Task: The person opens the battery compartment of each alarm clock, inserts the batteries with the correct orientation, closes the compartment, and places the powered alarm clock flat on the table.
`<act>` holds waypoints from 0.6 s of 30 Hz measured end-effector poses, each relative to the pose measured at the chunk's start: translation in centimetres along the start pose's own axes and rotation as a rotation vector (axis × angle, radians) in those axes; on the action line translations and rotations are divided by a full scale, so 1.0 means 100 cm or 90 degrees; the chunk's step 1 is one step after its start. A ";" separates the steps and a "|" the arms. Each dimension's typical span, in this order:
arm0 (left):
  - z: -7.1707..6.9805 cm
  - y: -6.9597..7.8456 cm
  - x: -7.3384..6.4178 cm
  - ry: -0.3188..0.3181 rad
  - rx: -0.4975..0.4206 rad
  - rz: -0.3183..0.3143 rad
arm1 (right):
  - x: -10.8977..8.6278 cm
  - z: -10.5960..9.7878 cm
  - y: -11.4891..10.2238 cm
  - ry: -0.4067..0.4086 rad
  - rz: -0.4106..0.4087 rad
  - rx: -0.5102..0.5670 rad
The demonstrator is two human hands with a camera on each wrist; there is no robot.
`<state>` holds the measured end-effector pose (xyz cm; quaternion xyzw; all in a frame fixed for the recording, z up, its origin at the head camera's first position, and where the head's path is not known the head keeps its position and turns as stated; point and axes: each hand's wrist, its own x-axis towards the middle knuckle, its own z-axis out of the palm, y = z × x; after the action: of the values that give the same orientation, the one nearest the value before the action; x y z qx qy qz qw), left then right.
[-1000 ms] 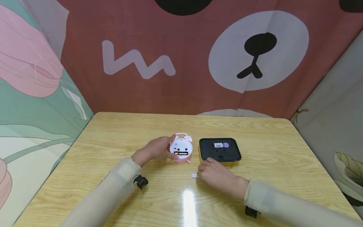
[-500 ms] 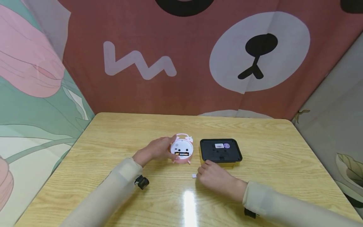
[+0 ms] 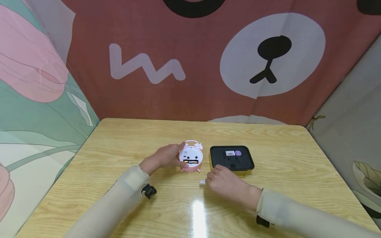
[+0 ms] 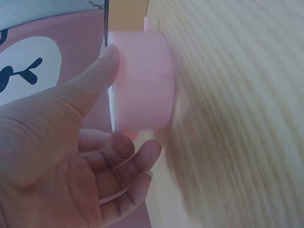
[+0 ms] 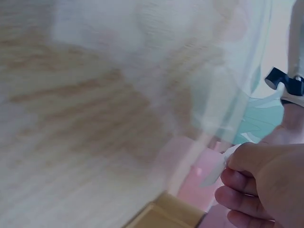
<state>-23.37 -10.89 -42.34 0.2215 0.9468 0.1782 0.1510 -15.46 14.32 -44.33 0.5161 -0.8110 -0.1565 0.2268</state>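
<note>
A pink alarm clock (image 3: 191, 155) with a white back lies back up on the table, its battery compartment showing a battery (image 3: 191, 162). My left hand (image 3: 164, 156) grips the clock from its left side, the thumb at the near edge and fingers toward the bell end. In the left wrist view the thumb (image 4: 97, 78) presses along the clock's pink side wall (image 4: 145, 80). To the right and nearer, my right hand (image 3: 227, 185) pinches a small white piece like a battery cover (image 3: 202, 182) between thumb and fingers. The right wrist view shows this white piece (image 5: 219, 170) tilted, pointing toward the clock.
Just right of the clock a yellow box-shaped thing (image 3: 239, 173) with a black top (image 3: 232, 158) bearing a label stands behind my right hand. The wooden table (image 3: 134, 132) reaches back to a curtain (image 3: 166, 99) printed with a bear.
The white piece in my right hand has tipped up and shifted slightly left, toward the clock. My left hand stays on the clock, which has not moved.
</note>
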 end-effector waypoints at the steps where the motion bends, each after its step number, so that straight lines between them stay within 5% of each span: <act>1: 0.000 0.000 0.000 0.000 -0.004 0.001 | 0.001 -0.001 0.001 0.002 0.003 0.007; 18: 0.003 -0.004 -0.001 0.000 -0.028 0.007 | 0.023 -0.008 0.029 -0.007 0.080 0.070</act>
<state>-23.33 -11.18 -42.70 0.2237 0.9412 0.2001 0.1551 -18.12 13.49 -41.79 0.4749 -0.8504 -0.1002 0.2030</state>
